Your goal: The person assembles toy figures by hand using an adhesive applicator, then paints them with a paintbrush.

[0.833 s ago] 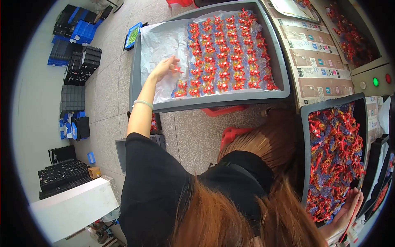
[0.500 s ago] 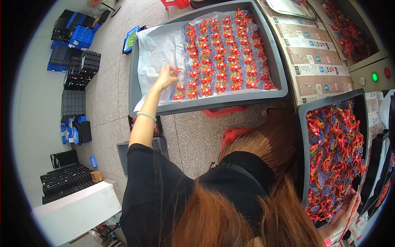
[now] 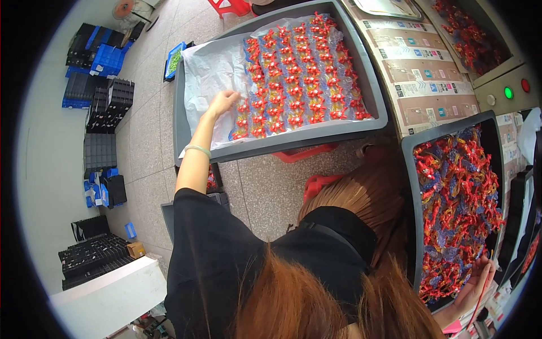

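Observation:
My left hand (image 3: 226, 103), with a pale green bangle on the wrist, hovers over the left part of a large grey tray (image 3: 271, 139). Its fingers are curled together and nothing shows in them. Just beside the fingertips lies a small red, yellow and blue plastic figure (image 3: 243, 108), at the upper end of the leftmost, shorter row. Similar figures stand in neat rows on white sheeting (image 3: 212, 68). At the lower right my right hand (image 3: 473, 285) grips a thin red stick (image 3: 480, 298), like a paintbrush handle, next to a dark bin (image 3: 414, 186) heaped with loose figures (image 3: 454, 209).
A cardboard-covered bench (image 3: 432, 93) runs along the right, with a control box (image 3: 505, 99) carrying a green light. Red stools (image 3: 322, 185) stand beneath and beside the tray. Black and blue crates (image 3: 104, 59) are stacked along the left wall, and a fan (image 3: 124, 8) stands behind them.
The red figure that was in my left fingers now lies in the leftmost row, and that hand has drawn slightly left of it. My right hand keeps its hold on the stick. The view has shifted slightly.

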The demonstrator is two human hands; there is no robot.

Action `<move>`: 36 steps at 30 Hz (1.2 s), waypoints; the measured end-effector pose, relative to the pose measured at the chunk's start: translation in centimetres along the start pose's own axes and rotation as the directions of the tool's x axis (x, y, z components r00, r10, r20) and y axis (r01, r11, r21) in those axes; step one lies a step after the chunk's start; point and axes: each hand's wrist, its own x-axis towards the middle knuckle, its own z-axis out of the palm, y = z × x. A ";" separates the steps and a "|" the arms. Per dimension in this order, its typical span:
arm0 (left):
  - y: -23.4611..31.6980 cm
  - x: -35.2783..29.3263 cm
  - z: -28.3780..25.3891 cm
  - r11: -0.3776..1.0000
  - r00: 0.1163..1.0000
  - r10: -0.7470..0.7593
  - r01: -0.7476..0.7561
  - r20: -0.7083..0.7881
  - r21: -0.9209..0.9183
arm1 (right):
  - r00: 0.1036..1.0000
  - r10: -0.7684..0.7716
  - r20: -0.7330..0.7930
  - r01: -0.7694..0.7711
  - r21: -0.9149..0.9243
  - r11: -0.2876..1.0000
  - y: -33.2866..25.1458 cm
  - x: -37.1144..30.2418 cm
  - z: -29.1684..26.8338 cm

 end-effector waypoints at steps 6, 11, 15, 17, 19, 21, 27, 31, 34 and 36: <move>1.9 1.1 2.4 0.945 0.953 0.230 -0.268 0.199 0.189 | 0.991 -0.073 -0.115 0.070 -0.031 0.997 0.1 -2.2 -1.1; 2.8 -1.0 -0.1 0.924 0.895 0.361 -0.304 -0.263 0.234 | 0.999 -0.053 0.013 0.053 -0.425 0.903 -1.0 0.8 8.6; 14.4 -6.6 9.3 0.824 0.802 0.543 -0.566 -0.248 -0.030 | 0.954 0.014 0.301 0.210 -0.697 0.685 -0.1 0.7 11.9; 19.5 -10.6 13.7 0.736 0.746 0.638 -0.664 -0.192 -0.132 | 0.906 -0.132 0.402 0.408 -0.746 0.526 0.9 0.8 13.5; 22.8 -14.7 16.5 0.655 0.686 0.714 -0.726 -0.142 -0.209 | 0.884 -0.164 0.437 0.462 -0.771 0.438 0.9 1.1 15.4; 25.9 -18.8 19.4 0.612 0.637 0.770 -0.755 -0.039 -0.237 | 0.864 -0.238 0.443 0.500 -0.804 0.322 2.2 2.0 15.3; 28.7 -24.9 24.7 0.444 0.407 0.894 -0.750 0.187 -0.491 | 0.984 0.099 0.148 0.011 -0.605 0.796 0.9 1.8 12.7; 30.0 -28.0 29.6 0.172 0.048 0.958 -0.885 0.283 -0.433 | 0.918 0.340 0.203 -0.389 0.301 0.871 -0.3 -0.5 11.1; 30.4 -28.7 32.1 -0.022 -0.066 0.988 -0.954 0.137 -0.298 | 0.915 0.348 0.206 -0.403 0.397 0.825 -1.4 -2.4 10.6; 30.4 -28.8 33.1 0.133 0.063 0.984 -0.885 0.169 -0.446 | 0.935 0.294 0.196 -0.354 0.490 0.797 -1.5 -3.5 10.0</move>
